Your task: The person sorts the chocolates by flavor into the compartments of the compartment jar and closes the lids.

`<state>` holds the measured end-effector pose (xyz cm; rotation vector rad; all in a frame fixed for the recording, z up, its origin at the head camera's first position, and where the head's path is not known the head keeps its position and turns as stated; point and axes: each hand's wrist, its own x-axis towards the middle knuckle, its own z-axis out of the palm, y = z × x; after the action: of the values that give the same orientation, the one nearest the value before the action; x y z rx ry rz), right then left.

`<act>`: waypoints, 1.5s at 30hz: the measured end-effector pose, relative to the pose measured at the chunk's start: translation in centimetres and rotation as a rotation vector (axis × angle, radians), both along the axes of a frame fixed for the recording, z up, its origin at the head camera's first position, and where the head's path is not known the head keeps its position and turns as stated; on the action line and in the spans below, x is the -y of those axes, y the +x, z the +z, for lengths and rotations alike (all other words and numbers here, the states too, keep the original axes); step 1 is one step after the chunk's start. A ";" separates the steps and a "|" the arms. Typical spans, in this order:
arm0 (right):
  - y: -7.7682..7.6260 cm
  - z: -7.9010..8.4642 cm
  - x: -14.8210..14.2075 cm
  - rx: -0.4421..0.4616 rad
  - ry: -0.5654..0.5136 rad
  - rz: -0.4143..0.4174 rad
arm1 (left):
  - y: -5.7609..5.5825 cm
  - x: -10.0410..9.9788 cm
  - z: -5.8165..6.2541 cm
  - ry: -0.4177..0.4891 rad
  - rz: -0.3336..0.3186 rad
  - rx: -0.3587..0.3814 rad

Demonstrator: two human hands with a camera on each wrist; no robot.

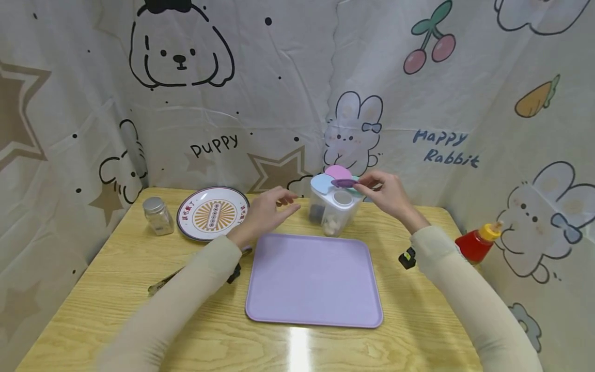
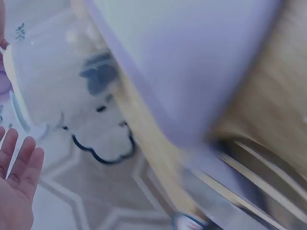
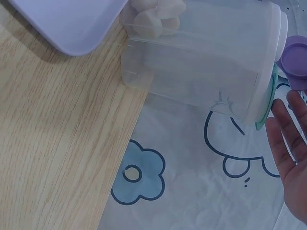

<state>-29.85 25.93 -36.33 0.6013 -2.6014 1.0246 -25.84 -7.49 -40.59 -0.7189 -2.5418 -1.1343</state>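
My right hand pinches the edge of a small purple lid and holds it raised over the round opening of a clear compartment container. The container's other lids are pink, blue and green, the green one partly hidden by the hand. Pale, rounded pieces lie at the bottom of the front compartment, and something dark is in the left one. My left hand hovers left of the container, fingers relaxed and apart from it, holding nothing.
A lilac tray lies in front of the container. To the left are a patterned plate, a lidded glass jar and a metal utensil partly under the left sleeve. A red squeeze bottle stands right, beyond the right forearm.
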 end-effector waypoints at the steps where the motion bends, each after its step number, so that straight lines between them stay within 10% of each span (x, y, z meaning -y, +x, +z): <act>1: 0.0 0.0 0.0 -0.001 -0.002 0.004 | -0.3 -0.7 0.2 0.011 -0.011 -0.009; 16: 0.5 -0.2 -0.1 -0.034 0.009 0.024 | -2.6 -7.8 2.7 0.029 -0.086 -0.025; 45: 2.8 -2.0 0.5 -0.114 0.172 0.077 | -2.3 -8.2 1.5 -0.179 -0.099 -0.082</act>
<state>-27.08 25.38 -38.30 0.7830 -2.5998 0.7683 -28.16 0.67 -39.07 -0.9249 -2.5857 -0.8930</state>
